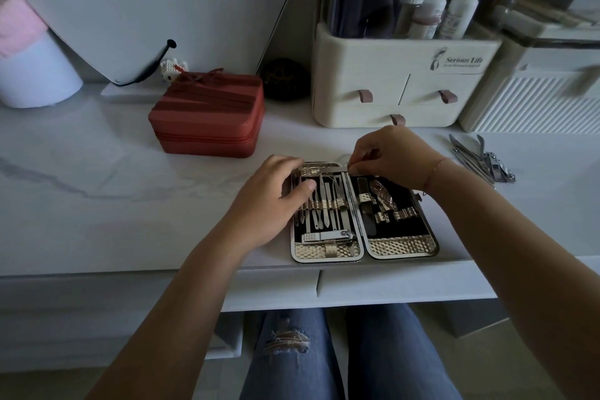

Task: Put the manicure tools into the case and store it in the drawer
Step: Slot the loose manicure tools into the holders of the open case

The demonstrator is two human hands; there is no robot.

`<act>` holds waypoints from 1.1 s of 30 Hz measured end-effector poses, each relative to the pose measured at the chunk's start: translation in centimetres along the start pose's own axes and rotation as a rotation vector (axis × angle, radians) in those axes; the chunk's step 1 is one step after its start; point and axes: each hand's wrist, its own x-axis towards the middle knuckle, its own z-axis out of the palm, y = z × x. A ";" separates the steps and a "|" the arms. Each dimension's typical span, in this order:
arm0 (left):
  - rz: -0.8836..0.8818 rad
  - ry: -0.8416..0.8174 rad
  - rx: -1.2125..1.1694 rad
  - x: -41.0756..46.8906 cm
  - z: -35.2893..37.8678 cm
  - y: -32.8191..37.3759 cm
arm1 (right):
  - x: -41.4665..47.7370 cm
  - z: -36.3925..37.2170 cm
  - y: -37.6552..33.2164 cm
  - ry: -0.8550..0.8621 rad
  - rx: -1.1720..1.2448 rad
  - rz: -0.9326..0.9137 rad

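An open gold-patterned manicure case [402,245] lies flat at the front edge of the white table, with several steel tools strapped in its left half and a few in its right. My left hand [276,201] rests on the case's left half, thumb on the tools. At the top of the case's hinge, my right hand [386,153] pinches a thin metal tool. More loose manicure tools [483,161] lie in a pile on the table to the right. Two drawer fronts [389,282] sit shut below the table edge.
A red zipped box [207,117] stands behind and left of the case. A cream organizer [399,81] with small drawers and bottles stands at the back, a ribbed white box [535,101] to its right. A mirror [146,10] leans at back left.
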 end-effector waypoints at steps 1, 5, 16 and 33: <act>0.002 -0.003 0.001 0.0 0.0 0.0 | 0.0 0.0 0.0 -0.003 0.000 -0.001; 0.020 0.022 0.061 -0.1 0.3 0.1 | 0.2 -0.3 -0.4 -0.020 -0.039 -0.021; 0.026 0.029 0.034 -0.2 0.2 0.1 | 0.5 -1.2 -0.4 0.078 -0.141 -0.051; 0.034 0.041 0.022 -0.1 0.4 -0.2 | 1.0 -1.3 -0.5 0.024 -0.284 -0.104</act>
